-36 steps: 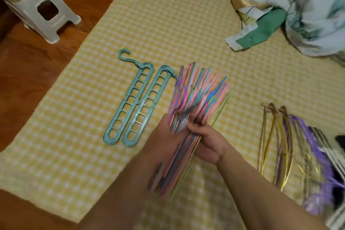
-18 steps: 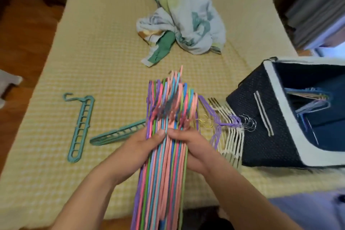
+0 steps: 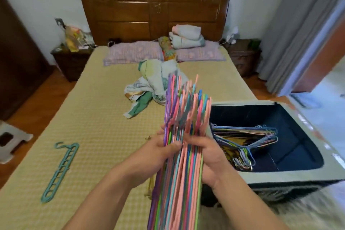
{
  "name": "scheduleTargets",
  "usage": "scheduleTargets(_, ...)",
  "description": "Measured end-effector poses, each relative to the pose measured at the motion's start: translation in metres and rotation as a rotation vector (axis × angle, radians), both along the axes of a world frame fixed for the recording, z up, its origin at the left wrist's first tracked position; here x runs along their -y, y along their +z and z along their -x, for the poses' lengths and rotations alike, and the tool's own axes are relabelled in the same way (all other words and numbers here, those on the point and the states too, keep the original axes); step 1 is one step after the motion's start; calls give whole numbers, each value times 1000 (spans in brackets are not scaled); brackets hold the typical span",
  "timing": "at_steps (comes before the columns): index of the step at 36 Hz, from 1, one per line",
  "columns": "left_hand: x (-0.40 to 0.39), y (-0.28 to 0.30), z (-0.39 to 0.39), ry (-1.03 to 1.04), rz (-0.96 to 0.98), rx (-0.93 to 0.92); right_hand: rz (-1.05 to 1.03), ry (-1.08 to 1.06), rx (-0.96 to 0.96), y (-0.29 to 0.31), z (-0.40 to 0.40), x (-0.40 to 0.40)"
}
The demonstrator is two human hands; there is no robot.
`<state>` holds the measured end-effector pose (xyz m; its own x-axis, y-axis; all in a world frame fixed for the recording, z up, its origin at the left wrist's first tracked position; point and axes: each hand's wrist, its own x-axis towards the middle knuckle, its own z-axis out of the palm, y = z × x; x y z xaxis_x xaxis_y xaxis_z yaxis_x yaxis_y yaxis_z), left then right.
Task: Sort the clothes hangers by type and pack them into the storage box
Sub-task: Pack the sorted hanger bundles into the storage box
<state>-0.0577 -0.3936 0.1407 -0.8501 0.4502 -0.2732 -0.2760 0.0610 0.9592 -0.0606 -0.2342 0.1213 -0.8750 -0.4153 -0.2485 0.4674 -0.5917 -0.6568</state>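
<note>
Hands at frame centre, both closed on one thick bundle of coloured hangers [image 3: 182,155] in pink, blue, green and purple. Left hand [image 3: 160,153] grips the bundle's left side, thumb lying across the front and pressed to the rods, fingers curled behind and mostly hidden. Right hand [image 3: 207,152] grips the right side, fingers curled round the stack; fingertips partly hidden by the rods. Bundle stands near upright, tilted slightly toward 1 o'clock, hook ends at the top, lower end running out of frame at 6 o'clock.

Storage box [image 3: 291,175], dark blue inside with a pale rim, sits open at 3 o'clock from the hands, on the bed's right edge. Inside, against its left wall, lies a stack of thin wire hangers [image 3: 246,140], hooks toward 5 o'clock.

Bed [image 3: 104,121] with yellow checked cover fills the middle. One teal multi-hole hanger [image 3: 60,171] lies flat at 9 o'clock, well apart from the hands. A few gold-toned hanger ends [image 3: 149,186] show just left of the bundle, mostly hidden. Crumpled cloth [image 3: 147,88] lies at 12 o'clock beyond the bundle tips. Pillows [image 3: 132,53] and folded towels [image 3: 186,36] sit against the wooden headboard [image 3: 155,15]. White stool [image 3: 9,138] stands on the floor at far 9 o'clock.
</note>
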Motion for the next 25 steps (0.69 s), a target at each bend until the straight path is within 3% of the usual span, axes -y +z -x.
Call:
scheduleTargets(5,-55,3,-23,-24,304,-139,59,137,-86,4,-13,-64)
scheduleTargets(12,-80,4,-38,-71,509,-274,-50,208,-98,4,-7,-97)
scheduleTargets(17,-86,-9,-37,44,643,-353,79,231,-127,25,6,-85)
scheduleTargets(20,-72,-10,-27,152,591,-422,221,227,-217,33,16,-67)
scheduleTargets(22,-53,-6,-18,138,593,-496,209,226,-231,41,25,-51)
scheduleTargets(23,-44,-4,-20,142,513,-501,203,249,-225,41,25,-45)
scheduleTargets(25,-13,0,-15,271,156,-432,154,271,-215,48,35,-30)
